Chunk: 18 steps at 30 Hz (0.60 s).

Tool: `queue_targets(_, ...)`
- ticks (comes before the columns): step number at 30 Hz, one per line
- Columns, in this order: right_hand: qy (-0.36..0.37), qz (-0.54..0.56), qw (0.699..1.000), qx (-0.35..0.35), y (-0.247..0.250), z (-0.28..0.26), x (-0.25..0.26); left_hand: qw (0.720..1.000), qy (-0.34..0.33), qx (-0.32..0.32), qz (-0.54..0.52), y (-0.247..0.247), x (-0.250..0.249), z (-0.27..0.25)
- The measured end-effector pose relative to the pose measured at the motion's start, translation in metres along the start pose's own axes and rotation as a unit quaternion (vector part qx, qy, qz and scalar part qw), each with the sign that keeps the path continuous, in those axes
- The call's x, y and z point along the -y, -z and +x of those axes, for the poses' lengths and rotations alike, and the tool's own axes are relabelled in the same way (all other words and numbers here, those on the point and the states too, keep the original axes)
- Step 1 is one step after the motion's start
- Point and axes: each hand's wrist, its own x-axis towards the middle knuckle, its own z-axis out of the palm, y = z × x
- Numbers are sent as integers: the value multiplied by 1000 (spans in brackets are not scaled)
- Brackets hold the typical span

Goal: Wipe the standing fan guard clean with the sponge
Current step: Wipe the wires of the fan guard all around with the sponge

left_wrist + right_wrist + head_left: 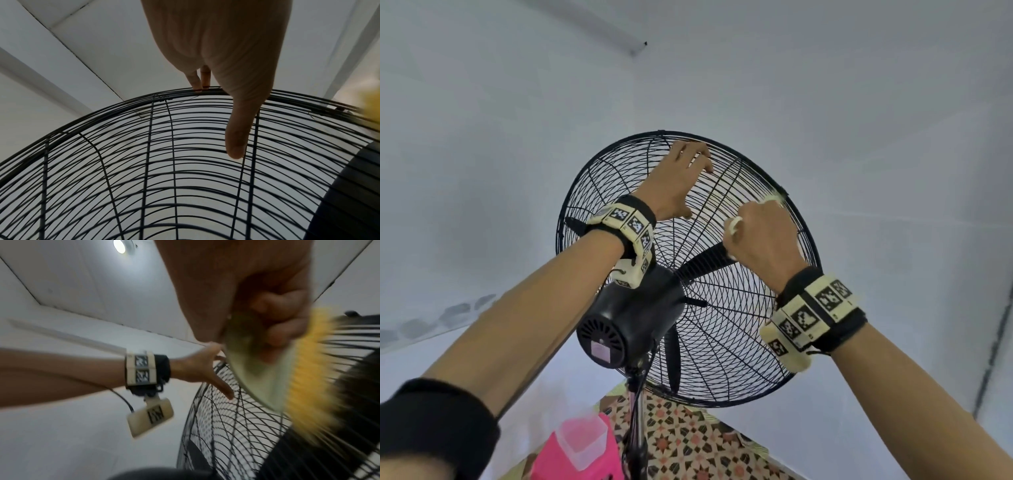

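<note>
- The fan guard is a round black wire cage on a standing fan, seen from behind and below, with the black motor housing at its back and a dark blade showing through the wires.
- The left hand reaches up to the top of the guard – its fingers hook over the upper rim, and the thumb lies straight down across the back wires. It holds the cage there.
- The right hand is closed round the sponge, fingers curled over its pale green face, the yellow side pressed against the wires at the guard's upper right edge.
- In the right wrist view the sponge is blurred; in the left wrist view only a yellow smear of it shows at the right border.
- Both wrists carry cream bands with black-and-white square markers.
- Below the fan stand a pink container holding a clear plastic tub – and a patterned floor.
- White walls and ceiling surround it, with a round lamp lit overhead.
</note>
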Motion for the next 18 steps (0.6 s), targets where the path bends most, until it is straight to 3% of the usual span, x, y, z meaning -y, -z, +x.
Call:
queue_targets(2, -37, -34, 999, 1, 9, 0, -4, 1000, 3, 7, 1, 0, -2, 1)
queue_targets(4, -14, 95, 994, -44, 16, 12, -3, 1000, -3, 5, 6, -1, -2, 2)
queue_targets(6, -9, 268, 960, -75, 20, 31, -1, 1000, -11, -3, 16, -2, -1, 2)
queue_targets(8, -50, 341, 936, -66, 22, 47, -3, 999, -14, -6, 28, -1, 0, 2)
queue_targets(10, -105, 341, 934, -35, 25, 52, -7, 999, -16, -6, 34, 0, 1, 1)
queue_targets(14, -150, 152, 977, 23, 39, 54, -22, 999, -6, 1, 36, 1, -3, 1)
queue_targets(16, -114, 239, 964, 7, 43, 58, -22, 999, -8, 1, 40, 2, -4, 2)
queue_targets(18, -98, 365, 926, 8, 43, 57, -13, 999, -10, -1, 45, 3, -4, 1)
